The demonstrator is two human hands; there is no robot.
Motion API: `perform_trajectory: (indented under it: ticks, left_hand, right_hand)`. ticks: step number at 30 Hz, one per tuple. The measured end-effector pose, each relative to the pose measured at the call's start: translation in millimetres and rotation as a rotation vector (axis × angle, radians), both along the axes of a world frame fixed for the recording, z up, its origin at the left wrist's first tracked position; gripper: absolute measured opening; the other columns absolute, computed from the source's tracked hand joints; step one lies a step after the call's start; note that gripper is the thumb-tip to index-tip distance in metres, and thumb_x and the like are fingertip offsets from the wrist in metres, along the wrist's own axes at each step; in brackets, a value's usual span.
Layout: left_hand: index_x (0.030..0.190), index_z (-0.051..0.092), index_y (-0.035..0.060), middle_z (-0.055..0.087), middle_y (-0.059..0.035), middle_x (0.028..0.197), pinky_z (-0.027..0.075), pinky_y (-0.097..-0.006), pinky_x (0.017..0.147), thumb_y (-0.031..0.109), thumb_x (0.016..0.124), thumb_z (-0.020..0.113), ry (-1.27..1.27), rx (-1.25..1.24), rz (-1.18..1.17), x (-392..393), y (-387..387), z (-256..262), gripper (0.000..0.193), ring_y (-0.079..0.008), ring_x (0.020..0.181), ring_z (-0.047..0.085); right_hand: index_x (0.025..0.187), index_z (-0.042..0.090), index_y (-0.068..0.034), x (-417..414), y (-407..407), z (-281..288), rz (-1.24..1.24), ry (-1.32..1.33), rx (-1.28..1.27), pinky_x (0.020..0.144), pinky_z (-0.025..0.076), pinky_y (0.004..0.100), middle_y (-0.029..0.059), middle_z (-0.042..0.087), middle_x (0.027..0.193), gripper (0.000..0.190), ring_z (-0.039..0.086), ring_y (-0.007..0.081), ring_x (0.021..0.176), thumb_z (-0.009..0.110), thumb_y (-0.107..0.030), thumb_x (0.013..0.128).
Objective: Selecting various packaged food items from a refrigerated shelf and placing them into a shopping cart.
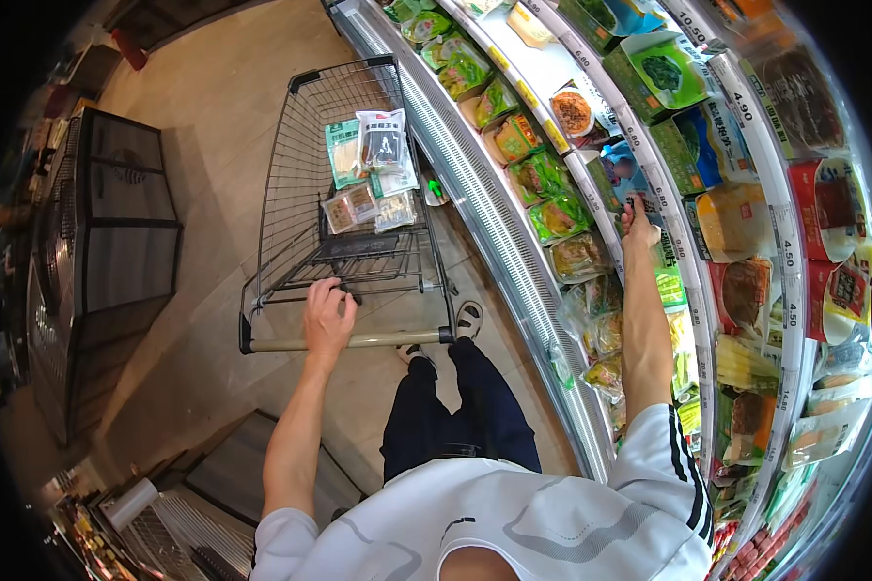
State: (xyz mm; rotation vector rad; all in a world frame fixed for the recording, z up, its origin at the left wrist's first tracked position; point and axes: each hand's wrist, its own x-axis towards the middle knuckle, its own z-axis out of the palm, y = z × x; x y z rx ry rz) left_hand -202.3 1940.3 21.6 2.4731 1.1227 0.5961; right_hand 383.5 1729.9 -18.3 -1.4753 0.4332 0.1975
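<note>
My left hand (330, 317) is above the handle (378, 339) of a wire shopping cart (265, 218), fingers loosely bent; whether it touches the bar is unclear. Inside the cart lie a pale green food packet (340, 149), a clear and white packet with dark contents (382, 145) and several small clear food packs (351, 207). My right hand (639, 225) reaches into a refrigerated shelf on the right, its fingertips at a blue and green food packet (625, 178). Whether the fingers grip it cannot be told.
Tiered shelves with price rails (643, 138) curve along the right, filled with packaged foods. A vented metal ledge (472, 167) runs along the refrigerated case beside the cart. Dark display stands (127, 225) stand at the left and lower left. My feet are behind the cart.
</note>
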Motion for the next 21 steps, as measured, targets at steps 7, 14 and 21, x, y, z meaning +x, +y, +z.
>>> perform_trajectory:
  ticks: [7, 14, 21]
  left_hand:
    - [0.083, 0.062, 0.0023, 0.066, -0.0125, 0.112, 0.051, -0.0434, 0.091, 0.007, 0.084, 0.069, 0.000, 0.016, -0.013, 2, 1, 0, 0.008, -0.0343, 0.110, 0.060]
    - [0.083, 0.062, 0.0023, 0.066, -0.0130, 0.112, 0.050, -0.0434, 0.092, 0.007, 0.084, 0.068, -0.002, -0.004, -0.007, 3, -1, 0, 0.008, -0.0349, 0.110, 0.060]
    - [0.082, 0.062, 0.0010, 0.066, -0.0135, 0.112, 0.049, -0.0444, 0.095, 0.009, 0.083, 0.068, 0.004, -0.006, 0.005, -2, 1, -3, 0.010, -0.0349, 0.111, 0.058]
  right_hand:
    - [0.115, 0.067, 0.000, 3, -20, 9, 0.238, -0.146, -0.031, 0.051, 0.057, 0.0215, 0.0097, 0.073, 0.100, 0.029, 0.071, 0.0164, 0.070, 0.077, -0.007, 0.089]
    - [0.122, 0.065, 0.001, 16, -35, -14, 0.353, -0.288, -0.013, 0.064, 0.060, 0.0265, 0.0122, 0.071, 0.107, 0.029, 0.072, 0.0200, 0.081, 0.070, -0.008, 0.095]
    - [0.126, 0.060, 0.006, -4, -27, -32, 0.356, -0.429, 0.012, 0.082, 0.060, 0.0302, 0.0160, 0.068, 0.117, 0.029, 0.073, 0.0251, 0.098, 0.063, -0.004, 0.099]
